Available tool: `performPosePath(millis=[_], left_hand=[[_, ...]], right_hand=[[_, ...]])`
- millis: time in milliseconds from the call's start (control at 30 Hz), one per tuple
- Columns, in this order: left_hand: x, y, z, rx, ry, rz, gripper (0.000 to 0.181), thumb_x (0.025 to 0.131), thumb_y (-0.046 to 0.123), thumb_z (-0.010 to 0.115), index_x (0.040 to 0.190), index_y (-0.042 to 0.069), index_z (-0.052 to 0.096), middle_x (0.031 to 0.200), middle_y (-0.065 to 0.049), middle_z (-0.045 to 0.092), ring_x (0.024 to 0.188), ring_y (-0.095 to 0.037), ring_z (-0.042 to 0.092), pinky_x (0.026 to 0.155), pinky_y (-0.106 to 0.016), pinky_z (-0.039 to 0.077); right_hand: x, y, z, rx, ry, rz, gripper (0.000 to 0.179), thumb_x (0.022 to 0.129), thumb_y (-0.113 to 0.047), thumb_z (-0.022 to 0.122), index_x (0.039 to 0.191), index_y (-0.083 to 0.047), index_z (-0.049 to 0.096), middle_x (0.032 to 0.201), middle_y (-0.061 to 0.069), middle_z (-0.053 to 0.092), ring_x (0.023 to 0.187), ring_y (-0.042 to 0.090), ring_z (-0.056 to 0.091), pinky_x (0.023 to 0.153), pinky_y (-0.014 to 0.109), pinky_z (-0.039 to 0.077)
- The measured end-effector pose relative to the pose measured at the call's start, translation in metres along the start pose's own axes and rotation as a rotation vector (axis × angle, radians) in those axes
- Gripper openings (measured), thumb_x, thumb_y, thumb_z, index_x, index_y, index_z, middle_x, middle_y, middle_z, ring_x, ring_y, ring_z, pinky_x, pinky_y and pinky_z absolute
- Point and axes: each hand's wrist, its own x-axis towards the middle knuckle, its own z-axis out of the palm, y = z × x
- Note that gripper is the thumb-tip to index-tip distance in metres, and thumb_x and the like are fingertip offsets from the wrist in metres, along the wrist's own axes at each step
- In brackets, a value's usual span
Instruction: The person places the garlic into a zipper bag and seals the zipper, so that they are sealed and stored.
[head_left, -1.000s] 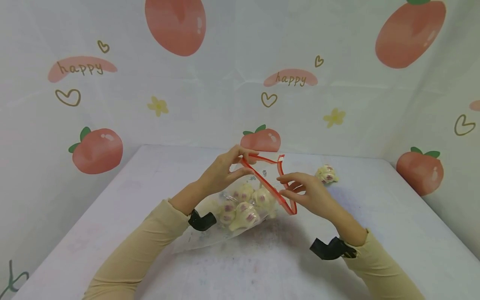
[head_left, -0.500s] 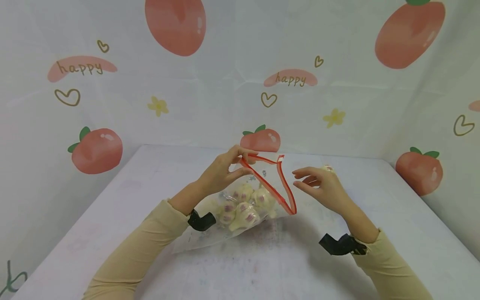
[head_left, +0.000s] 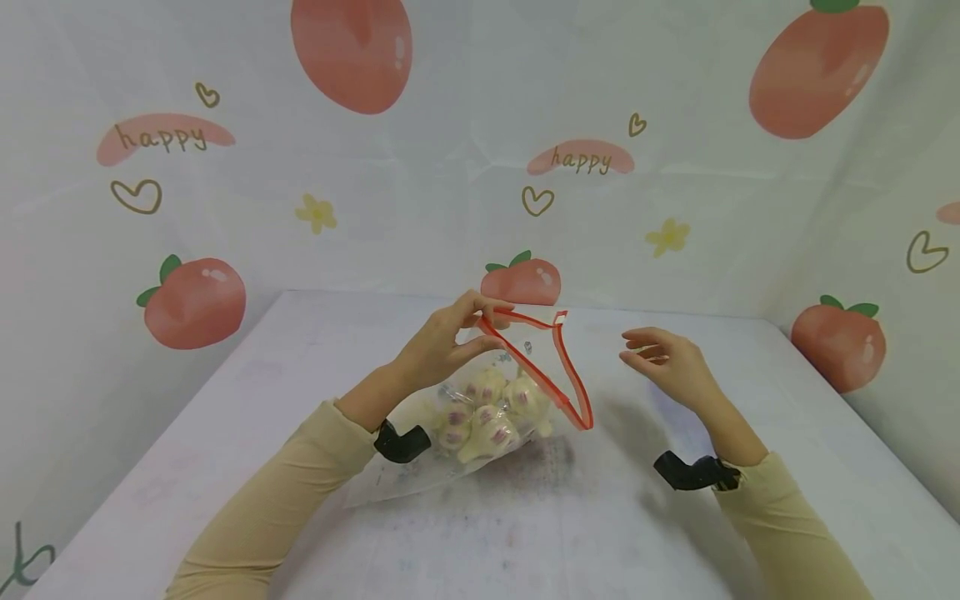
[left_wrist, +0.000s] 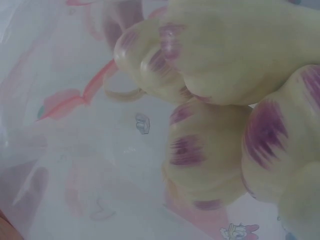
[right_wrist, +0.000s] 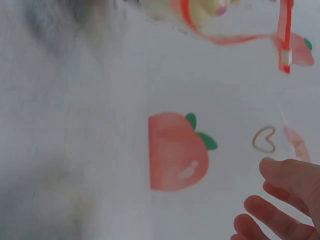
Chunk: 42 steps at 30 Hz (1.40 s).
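My left hand (head_left: 442,337) pinches the red-edged mouth of a clear zip bag (head_left: 558,367) between thumb and fingers. The mouth gapes toward the right. Several garlic bulbs (head_left: 487,417), pale with purple streaks, lie inside the bag on the table. Close up in the left wrist view, the bulbs (left_wrist: 210,150) show through the plastic. My right hand (head_left: 671,367) hovers to the right of the bag, fingers loosely bent and nothing visible between them. In the right wrist view this hand (right_wrist: 285,200) appears at the lower right, apart from the bag's red strip (right_wrist: 235,39).
A white-covered table (head_left: 450,550) extends under the bag and both arms. Behind it hangs a white cloth backdrop (head_left: 450,208) printed with peaches, hearts and flowers. Each wrist carries a black strap mount (head_left: 693,472).
My right hand has let go of the bag's rim and moved right. It now covers the spot where a loose garlic bulb lay. The left hand keeps its place on the bag.
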Motion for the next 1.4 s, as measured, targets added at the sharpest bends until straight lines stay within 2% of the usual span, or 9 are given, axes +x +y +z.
performPosePath(millis=[100, 167, 333, 433, 600, 800, 933, 1233, 1400], left_hand=[[0.000, 0.000, 0.000, 0.000, 0.000, -0.006, 0.037, 0.081, 0.007, 0.069, 0.110, 0.004, 0.046, 0.114, -0.014, 0.064, 0.103, -0.025, 0.063, 0.095, -0.041, 0.050], [-0.001, 0.000, 0.000, 0.000, -0.001, -0.009, 0.037, 0.080, 0.007, 0.069, 0.109, 0.004, 0.046, 0.116, -0.014, 0.063, 0.103, -0.025, 0.063, 0.095, -0.041, 0.050], [0.000, 0.002, -0.001, 0.006, -0.003, -0.004, 0.037, 0.081, 0.009, 0.069, 0.109, 0.004, 0.045, 0.116, -0.014, 0.063, 0.103, -0.025, 0.063, 0.096, -0.040, 0.050], [0.000, 0.002, -0.001, 0.004, -0.003, 0.004, 0.037, 0.081, 0.009, 0.069, 0.110, 0.005, 0.046, 0.112, -0.013, 0.064, 0.102, -0.024, 0.064, 0.096, -0.040, 0.050], [0.000, 0.002, -0.001, 0.000, -0.006, 0.011, 0.035, 0.082, 0.012, 0.068, 0.109, 0.004, 0.046, 0.115, -0.013, 0.063, 0.102, -0.024, 0.064, 0.096, -0.040, 0.050], [0.001, 0.001, -0.001, 0.003, -0.009, 0.014, 0.037, 0.081, 0.009, 0.069, 0.110, 0.004, 0.047, 0.107, -0.014, 0.065, 0.100, -0.024, 0.064, 0.095, -0.041, 0.050], [0.001, 0.001, -0.001, -0.003, -0.007, 0.011, 0.035, 0.080, 0.007, 0.071, 0.107, 0.004, 0.049, 0.108, -0.013, 0.065, 0.100, -0.024, 0.064, 0.095, -0.039, 0.050], [0.002, 0.005, -0.002, 0.001, -0.001, -0.003, 0.028, 0.077, 0.010, 0.074, 0.099, 0.004, 0.057, 0.110, -0.012, 0.066, 0.100, -0.021, 0.062, 0.092, -0.035, 0.052], [0.003, 0.012, -0.003, 0.022, -0.020, -0.063, 0.022, 0.078, 0.014, 0.074, 0.092, 0.007, 0.058, 0.112, -0.008, 0.066, 0.101, -0.020, 0.063, 0.090, -0.035, 0.052]], right_hand=[[0.000, 0.010, -0.002, 0.012, -0.001, 0.041, 0.032, 0.088, -0.016, 0.065, 0.115, 0.001, 0.061, 0.103, 0.023, 0.067, 0.093, 0.037, 0.066, 0.072, 0.011, 0.047], [0.000, 0.016, -0.002, 0.021, -0.002, 0.068, 0.033, 0.089, -0.017, 0.064, 0.117, 0.001, 0.060, 0.105, 0.024, 0.066, 0.093, 0.039, 0.066, 0.071, 0.014, 0.048], [0.000, 0.028, -0.003, 0.018, -0.007, 0.124, 0.037, 0.089, -0.017, 0.063, 0.121, 0.002, 0.057, 0.111, 0.028, 0.063, 0.097, 0.042, 0.063, 0.074, 0.034, 0.055], [0.000, 0.033, -0.003, 0.021, -0.003, 0.147, 0.039, 0.089, -0.016, 0.063, 0.122, 0.004, 0.055, 0.116, 0.030, 0.060, 0.100, 0.045, 0.061, 0.077, 0.045, 0.055], [-0.001, 0.042, -0.003, 0.011, 0.011, 0.189, 0.042, 0.089, -0.016, 0.062, 0.124, 0.005, 0.053, 0.121, 0.032, 0.056, 0.107, 0.049, 0.057, 0.084, 0.054, 0.051], [0.000, 0.050, -0.002, -0.010, -0.013, 0.266, 0.047, 0.090, -0.021, 0.061, 0.128, 0.004, 0.048, 0.129, 0.034, 0.048, 0.116, 0.052, 0.048, 0.091, 0.059, 0.044], [0.001, 0.055, -0.001, -0.007, -0.030, 0.304, 0.050, 0.090, -0.022, 0.061, 0.130, 0.004, 0.046, 0.133, 0.035, 0.043, 0.118, 0.053, 0.045, 0.094, 0.059, 0.041], [0.001, 0.062, 0.002, -0.010, -0.056, 0.353, 0.055, 0.090, -0.024, 0.061, 0.133, 0.004, 0.042, 0.134, 0.037, 0.040, 0.119, 0.052, 0.043, 0.093, 0.059, 0.040], [0.002, 0.066, 0.004, 0.002, -0.057, 0.373, 0.056, 0.090, -0.024, 0.061, 0.134, 0.003, 0.040, 0.135, 0.039, 0.036, 0.120, 0.054, 0.042, 0.095, 0.060, 0.040]])
